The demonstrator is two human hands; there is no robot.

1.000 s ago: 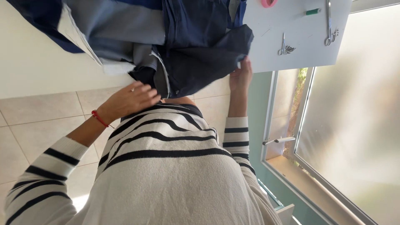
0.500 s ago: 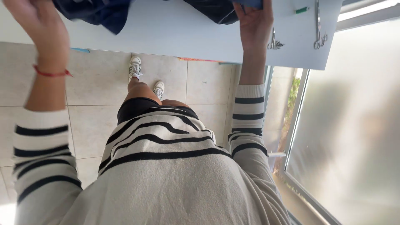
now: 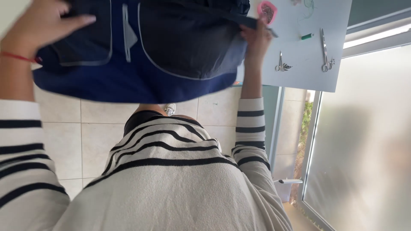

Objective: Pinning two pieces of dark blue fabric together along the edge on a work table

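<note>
While both hands' grips, left (image 3: pixel 40 25) and right (image 3: pixel 257 40), pinch the navy garment's (image 3: pixel 141 60) edges, scissors (image 3: pixel 326 51) lie well apart.

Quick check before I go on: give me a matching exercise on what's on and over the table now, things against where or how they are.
Things:
1. blue garment
2. pink pincushion
3. large scissors
4. small snips

Places:
a. near the table's right edge
b. held up by both hands
c. beside the right hand, below it in the picture
d. at the top of the picture, above the right hand

Pairs: 1-b, 2-d, 3-a, 4-c
</note>
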